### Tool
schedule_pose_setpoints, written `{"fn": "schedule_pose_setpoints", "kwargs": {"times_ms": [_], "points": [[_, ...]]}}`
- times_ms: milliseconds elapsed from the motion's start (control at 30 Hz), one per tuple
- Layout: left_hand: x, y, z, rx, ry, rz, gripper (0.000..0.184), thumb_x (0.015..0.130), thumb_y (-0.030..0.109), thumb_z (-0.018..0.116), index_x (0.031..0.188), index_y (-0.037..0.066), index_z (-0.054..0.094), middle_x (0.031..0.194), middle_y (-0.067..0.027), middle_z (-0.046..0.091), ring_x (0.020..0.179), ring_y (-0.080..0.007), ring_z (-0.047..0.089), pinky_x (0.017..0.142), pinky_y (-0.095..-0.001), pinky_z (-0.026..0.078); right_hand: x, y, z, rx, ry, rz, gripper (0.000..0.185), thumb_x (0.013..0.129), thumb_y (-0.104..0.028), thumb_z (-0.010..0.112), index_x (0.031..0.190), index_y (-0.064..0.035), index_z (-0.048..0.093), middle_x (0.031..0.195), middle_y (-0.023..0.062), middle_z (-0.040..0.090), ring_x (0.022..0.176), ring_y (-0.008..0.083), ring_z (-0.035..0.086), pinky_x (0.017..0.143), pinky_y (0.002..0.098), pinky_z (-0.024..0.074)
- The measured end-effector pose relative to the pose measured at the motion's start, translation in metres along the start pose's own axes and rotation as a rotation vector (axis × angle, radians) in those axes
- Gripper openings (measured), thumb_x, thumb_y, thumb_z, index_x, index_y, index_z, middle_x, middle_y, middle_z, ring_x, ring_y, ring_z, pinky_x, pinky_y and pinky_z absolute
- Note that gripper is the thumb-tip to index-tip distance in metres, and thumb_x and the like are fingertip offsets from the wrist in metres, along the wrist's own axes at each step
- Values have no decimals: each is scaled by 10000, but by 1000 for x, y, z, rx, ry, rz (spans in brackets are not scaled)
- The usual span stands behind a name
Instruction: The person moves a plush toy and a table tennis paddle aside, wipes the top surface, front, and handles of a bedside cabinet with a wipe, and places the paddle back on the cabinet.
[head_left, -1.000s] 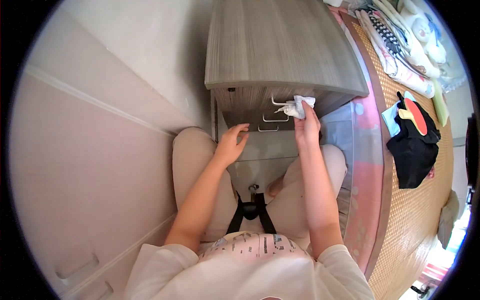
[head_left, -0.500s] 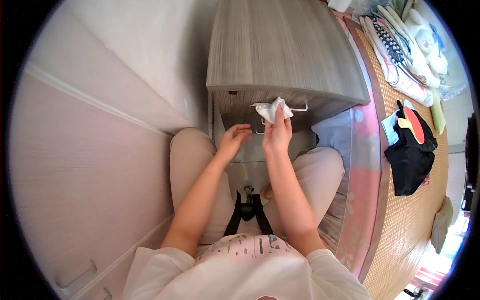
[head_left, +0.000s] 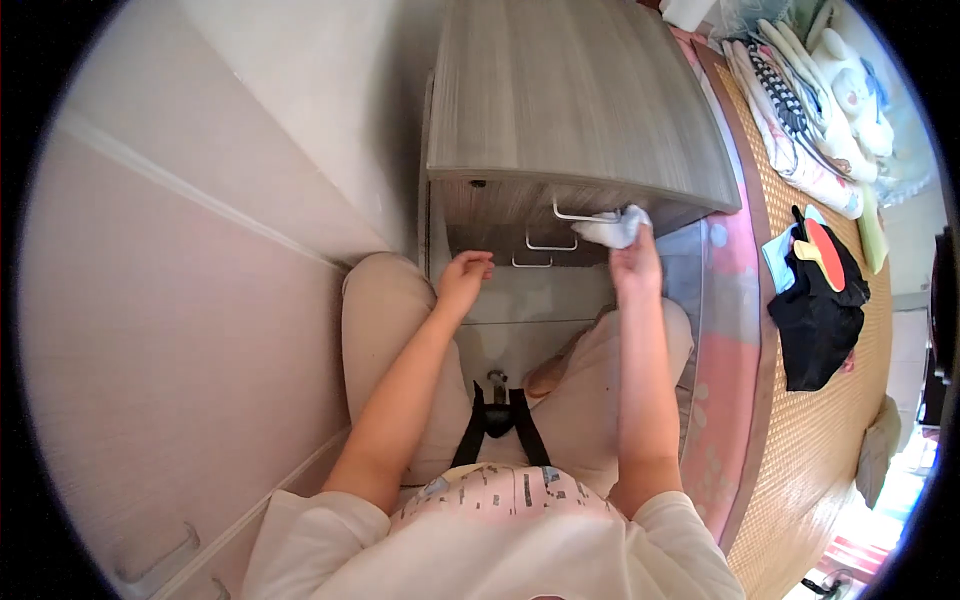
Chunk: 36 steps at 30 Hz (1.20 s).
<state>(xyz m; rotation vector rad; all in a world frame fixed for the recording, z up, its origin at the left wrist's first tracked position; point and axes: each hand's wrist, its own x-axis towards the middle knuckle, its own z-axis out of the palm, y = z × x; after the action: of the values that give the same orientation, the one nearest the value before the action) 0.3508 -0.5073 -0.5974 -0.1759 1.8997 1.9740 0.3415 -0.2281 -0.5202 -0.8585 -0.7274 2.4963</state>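
My right hand (head_left: 636, 262) is closed on a crumpled white cloth (head_left: 615, 228), held against the front of the top drawer at the right end of its metal handle (head_left: 580, 214). The grey wood-grain cabinet (head_left: 580, 90) stands in front of me, with two more handles lower down. Over my left knee, near the cabinet's lower left front, my left hand (head_left: 466, 280) has its fingers curled loosely together, with nothing visible in them.
A bed with a woven mat (head_left: 815, 420) lies along the right. On it are a red paddle (head_left: 827, 255), black clothing (head_left: 815, 335), folded bedding (head_left: 785, 130) and a white plush toy (head_left: 850, 90). A pale panelled wardrobe (head_left: 190, 300) stands close on the left.
My right hand first moved left across the drawer front with the cloth, then back to the right. The fingers of my left hand have drawn closer together.
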Motion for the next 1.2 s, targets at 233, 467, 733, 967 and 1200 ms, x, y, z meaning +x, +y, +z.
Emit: {"fn": "schedule_pose_setpoints", "kwargs": {"times_ms": [233, 467, 733, 967, 1200], "points": [[3, -3, 19, -31, -33, 96, 198, 943, 71, 537, 1094, 0, 644, 968, -91, 698, 852, -144, 656, 793, -279, 517, -21, 6, 14, -207, -4, -61, 186, 949, -136, 640, 1097, -45, 574, 1108, 101, 642, 1001, 220, 649, 855, 396, 580], [-12, -5, 26, 261, -58, 147, 229, 952, 42, 506, 1138, 19, 637, 995, -85, 687, 905, -168, 648, 820, -302, 515, -47, 32, 24, -124, 117, -183, 205, 940, -107, 645, 1107, -42, 545, 1115, 76, 632, 987, 193, 645, 835, 356, 567], [18, -38, 39, -36, -104, 33, 214, 965, 107, 538, 1122, 6, 642, 983, -70, 698, 866, -154, 656, 785, -279, 520, -53, 40, -27, -1561, -454, -978, 247, 797, -96, 739, 1020, -5, 684, 1061, 161, 676, 910, 348, 657, 819, 395, 532], [16, -37, 45, -197, -94, -208, 415, 991, 194, 556, 1365, 37, 465, 1222, -89, 622, 1005, -187, 657, 850, -305, 485, -16, 127, -32, -1823, -837, -1253, 292, 734, -55, 630, 1019, -61, 694, 1066, 58, 657, 1017, 281, 636, 840, 377, 544], [24, -41, 34, -237, -74, -188, 437, 993, 173, 572, 1389, 31, 452, 1268, -111, 607, 1036, -190, 655, 864, -312, 480, 1, 111, -58, -1764, -802, -1209, 277, 747, -46, 625, 1005, -109, 704, 1096, 44, 674, 1007, 268, 642, 846, 383, 545]]}}
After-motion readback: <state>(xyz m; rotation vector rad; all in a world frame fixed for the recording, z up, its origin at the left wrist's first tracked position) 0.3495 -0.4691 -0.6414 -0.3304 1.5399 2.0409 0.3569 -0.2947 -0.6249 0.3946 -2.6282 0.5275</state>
